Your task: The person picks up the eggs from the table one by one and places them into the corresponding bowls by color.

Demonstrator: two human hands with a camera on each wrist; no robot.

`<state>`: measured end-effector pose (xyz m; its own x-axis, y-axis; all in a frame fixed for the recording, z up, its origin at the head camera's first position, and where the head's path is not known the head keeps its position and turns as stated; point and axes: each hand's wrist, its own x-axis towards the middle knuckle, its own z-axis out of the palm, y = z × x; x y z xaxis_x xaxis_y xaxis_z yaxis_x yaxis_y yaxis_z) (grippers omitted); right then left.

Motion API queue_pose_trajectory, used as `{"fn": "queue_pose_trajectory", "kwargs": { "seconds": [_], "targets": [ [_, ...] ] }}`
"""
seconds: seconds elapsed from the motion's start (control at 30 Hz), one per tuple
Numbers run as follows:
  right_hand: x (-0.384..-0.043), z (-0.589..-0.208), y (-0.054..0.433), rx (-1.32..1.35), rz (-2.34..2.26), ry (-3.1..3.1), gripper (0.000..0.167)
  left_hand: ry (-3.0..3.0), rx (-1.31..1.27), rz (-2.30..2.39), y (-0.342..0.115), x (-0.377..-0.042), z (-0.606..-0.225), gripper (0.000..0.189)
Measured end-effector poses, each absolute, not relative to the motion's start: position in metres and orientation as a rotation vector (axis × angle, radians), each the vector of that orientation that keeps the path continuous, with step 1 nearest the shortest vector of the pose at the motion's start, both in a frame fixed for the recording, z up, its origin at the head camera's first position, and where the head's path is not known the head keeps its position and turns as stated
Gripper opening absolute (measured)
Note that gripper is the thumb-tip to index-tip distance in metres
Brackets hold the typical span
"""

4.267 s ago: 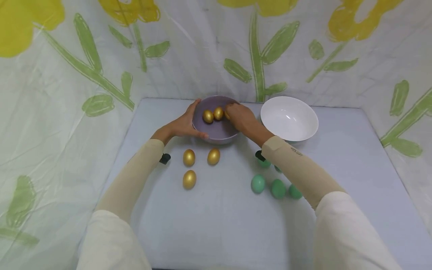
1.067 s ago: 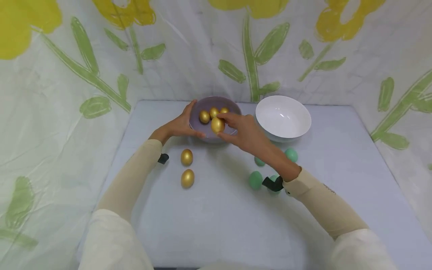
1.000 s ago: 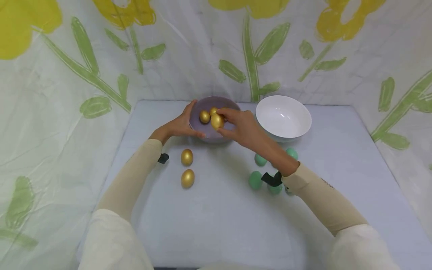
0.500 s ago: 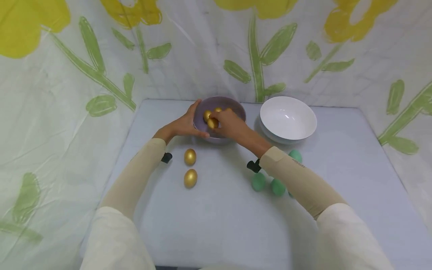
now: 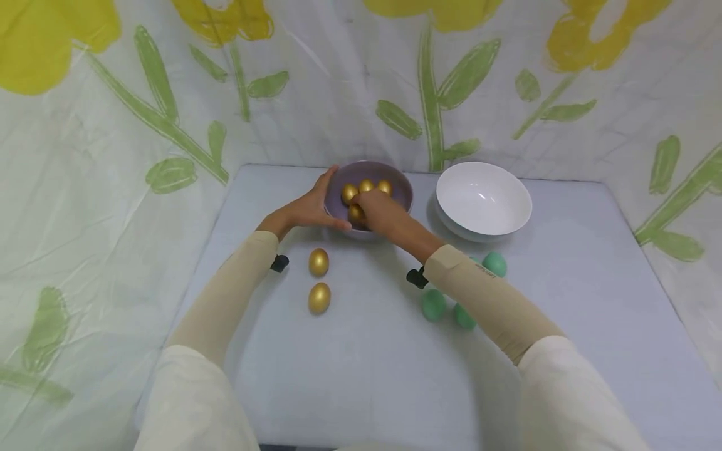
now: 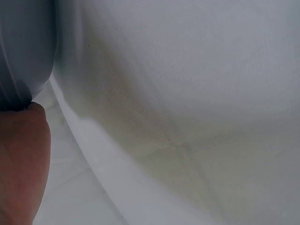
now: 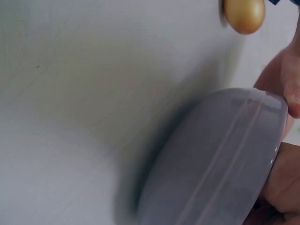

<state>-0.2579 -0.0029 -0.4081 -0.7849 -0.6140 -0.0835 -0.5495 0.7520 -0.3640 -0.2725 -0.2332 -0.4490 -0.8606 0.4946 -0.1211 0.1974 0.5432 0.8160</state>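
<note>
In the head view a purple bowl [image 5: 403, 190] stands near the table's back edge. My left hand [image 5: 306, 210] grips its left side, fingers toward the far rim and thumb across the near rim. My right hand [image 5: 382, 212] is down inside the bowl, pinching a golden egg [image 5: 356, 215] partly hidden by the fingers. Behind that egg lie 3 more golden eggs [image 5: 349, 193] in the bowl. Two golden eggs [image 5: 318, 262] rest on the table in front of the left hand. The right wrist view shows the outer wall of the bowl [image 7: 215, 159], which hides most of the right hand.
A white bowl [image 5: 483, 200] stands to the right of the purple one. Several green eggs [image 5: 434, 305] lie on the table under and beside the right forearm, some covered by it. A cloth [image 5: 338, 100] painted with flowers hangs behind the table.
A third golden egg has left the table; my right hand brought it over the purple bowl and has lowered it inside. The left hand keeps its grip on the bowl.
</note>
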Motion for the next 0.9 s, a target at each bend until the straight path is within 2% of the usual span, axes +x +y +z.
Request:
{"fn": "queue_pose_trajectory", "kwargs": {
  "seconds": [0.37,0.8,0.9],
  "targets": [
    [-0.2562,-0.4119,-0.0095,-0.881,-0.459,2.793,0.028,2.432,0.551,1.206,-0.2303,-0.2746,-0.4478,0.142],
    [-0.2552,-0.4114,-0.0108,-0.904,-0.486,2.801,0.023,2.468,0.577,1.232,-0.2324,-0.2728,-0.4505,0.145],
    [-0.2549,-0.412,-0.0096,-0.88,-0.485,2.806,0.015,2.467,0.578,1.234,-0.2323,-0.2737,-0.4513,0.146]
  ]
}}
